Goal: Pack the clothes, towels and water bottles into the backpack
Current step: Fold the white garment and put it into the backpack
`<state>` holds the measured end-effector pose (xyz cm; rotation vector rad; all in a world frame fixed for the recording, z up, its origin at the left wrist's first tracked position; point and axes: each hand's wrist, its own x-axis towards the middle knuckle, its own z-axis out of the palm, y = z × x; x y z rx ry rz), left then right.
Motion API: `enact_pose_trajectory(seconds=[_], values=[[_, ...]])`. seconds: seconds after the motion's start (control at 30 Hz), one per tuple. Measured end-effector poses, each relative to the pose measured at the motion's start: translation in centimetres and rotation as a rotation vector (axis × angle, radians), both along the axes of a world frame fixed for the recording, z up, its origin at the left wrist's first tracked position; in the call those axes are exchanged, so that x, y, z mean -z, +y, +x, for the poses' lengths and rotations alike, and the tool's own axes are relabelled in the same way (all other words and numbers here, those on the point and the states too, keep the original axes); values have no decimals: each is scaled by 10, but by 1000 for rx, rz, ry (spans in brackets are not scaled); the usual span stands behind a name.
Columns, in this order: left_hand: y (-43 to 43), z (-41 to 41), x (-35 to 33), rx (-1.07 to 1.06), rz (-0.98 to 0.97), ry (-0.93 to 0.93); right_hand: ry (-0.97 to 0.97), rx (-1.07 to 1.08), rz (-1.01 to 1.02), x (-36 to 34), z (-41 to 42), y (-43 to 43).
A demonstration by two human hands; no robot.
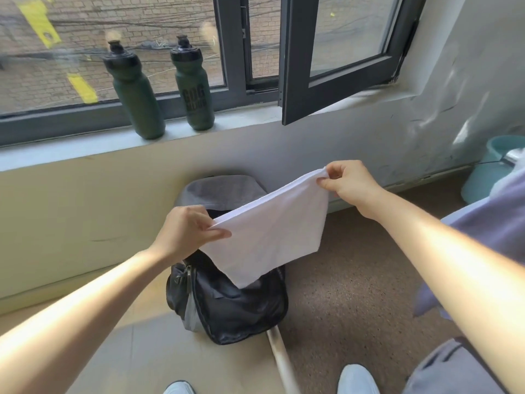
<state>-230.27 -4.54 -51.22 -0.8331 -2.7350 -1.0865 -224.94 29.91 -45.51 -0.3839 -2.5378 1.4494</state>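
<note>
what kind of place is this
Likely an indoor room, perhaps in a home or dorm: a dark-framed open window over a sill, a scuffed painted wall, and a backpack on the floor.

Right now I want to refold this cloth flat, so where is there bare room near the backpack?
Bare: the brown floor between the backpack, the wall and the bucket; the windowsill between the lettered bottle and the open window sash. Crowded: above the backpack, where the left hand and right hand hold the white cloth.
</note>
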Motion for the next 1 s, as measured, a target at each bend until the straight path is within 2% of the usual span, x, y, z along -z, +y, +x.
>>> enact_pose_trajectory(seconds=[0.1, 0.27, 0.33, 0.4, 0.47, 0.53, 0.57, 0.63, 0.7, 0.8, 0.93, 1.0], values=[[-2, -4, -9, -29, 170, -17, -41, 57, -15, 5, -2, 2], [-10, -6, -16, -29, 248, -70, -91, 93, -116, 9, -7, 1], [-11, -6, -19, -93, 321, -67, -94, 99, -83, 10, -7, -3], [-11, -5, -26, -179, 424, -15, -106, 41, -54, 9, -5, -3], [-13, -6, -35, -300, 478, 106, -161, -173, -159, 3, -1, -2], [-19, -11, -42, -414, 387, 158, -174, -339, -302, 1, 3, -4], [-23, -14, -42, -432, 302, 118, -131, -316, -319, 3, 2, -7], [-29, -17, -34, -413, 151, -19, -14, -135, -273, 13, -4, -14], [-30, -16, -25, -420, 65, -43, -37, -88, -243, 21, -8, -21], [-32, -19, -28, -515, 144, -48, -170, -210, -242, 23, -9, -24], [-36, -20, -25, -509, 272, -186, -108, -205, -184, 15, -8, -24], [-37, -20, -22, -512, 316, -217, -97, -119, -140, 17, -11, -23]])
